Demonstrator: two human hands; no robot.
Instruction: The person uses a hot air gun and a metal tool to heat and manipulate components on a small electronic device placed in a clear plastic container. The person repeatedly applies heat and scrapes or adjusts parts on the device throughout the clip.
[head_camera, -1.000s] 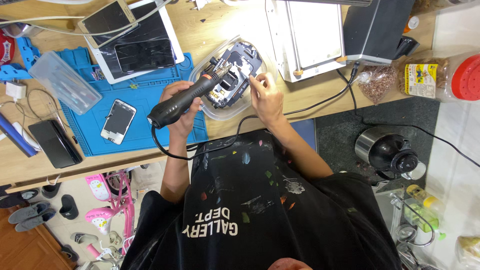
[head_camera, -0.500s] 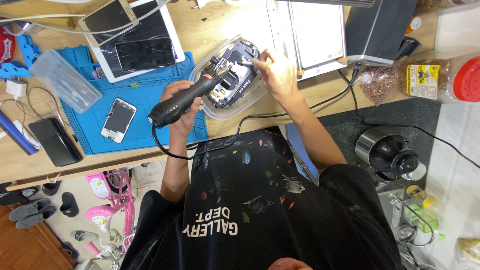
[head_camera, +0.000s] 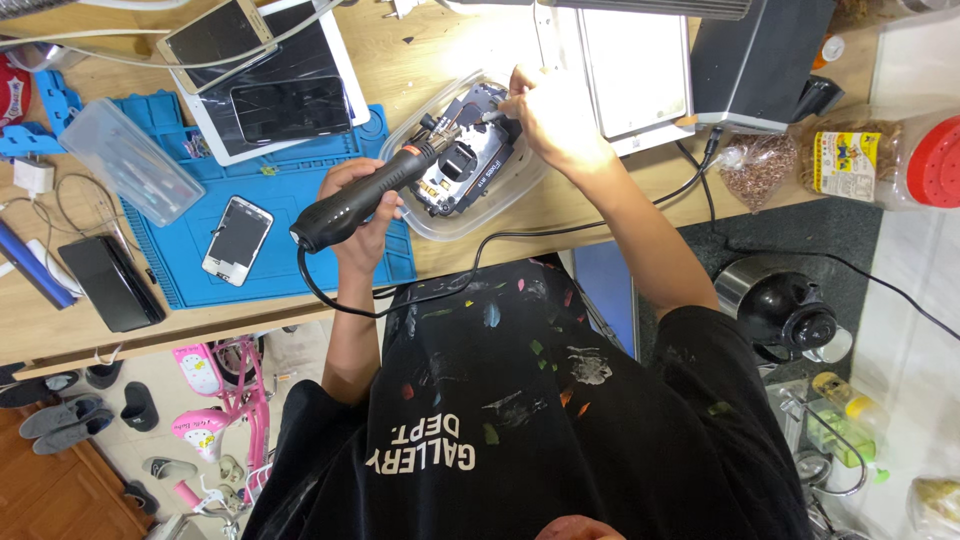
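My left hand (head_camera: 362, 238) grips the black handle of a hot-air tool (head_camera: 335, 212). Its nozzle points up and right at an opened phone (head_camera: 462, 172) with exposed parts. The phone lies in a clear plastic tray (head_camera: 440, 228) on the wooden desk. My right hand (head_camera: 552, 115) is at the phone's upper right edge, pinching a thin metal tool (head_camera: 490, 116) whose tip touches the phone. The hot-air tool's black cord (head_camera: 560, 232) loops along the desk's near edge.
A blue work mat (head_camera: 275, 265) lies left of the tray with a white phone (head_camera: 237, 240) on it. Behind are a tablet (head_camera: 290, 100), a clear box (head_camera: 130, 160), a black block (head_camera: 110, 283), a white panel (head_camera: 632, 70) and a black unit (head_camera: 755, 60). A red-lidded jar (head_camera: 930, 160) and a kettle (head_camera: 790, 305) stand right.
My right hand has moved from the tray's near right side up to the phone's far edge. The left hand and the hot-air tool have stayed nearly still.
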